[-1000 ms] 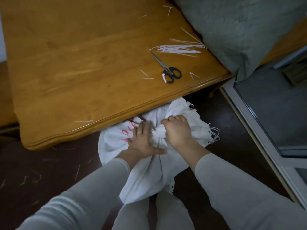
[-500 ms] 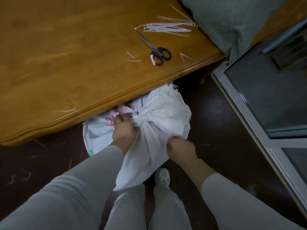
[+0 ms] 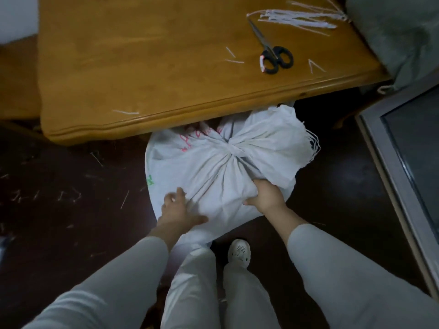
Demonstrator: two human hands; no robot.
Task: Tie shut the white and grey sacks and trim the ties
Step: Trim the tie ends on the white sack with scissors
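At frame centre, the white sack (image 3: 213,167) is clutched by the right hand (image 3: 267,195), fingers curled; the left hand (image 3: 180,210) is pressed on it, fingers spread.

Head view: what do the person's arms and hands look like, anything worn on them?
The left sleeve and right sleeve are long, plain and pale grey, ending at the wrists. The left hand and right hand are bare: no gloves, and no rings or watch visible.

Both arms reach forward and down. Left hand (image 3: 181,211) lies spread on the sack (image 3: 209,169), seemingly flat, though blurred. Right hand (image 3: 267,195) grips a fold of it, fingers curled under.
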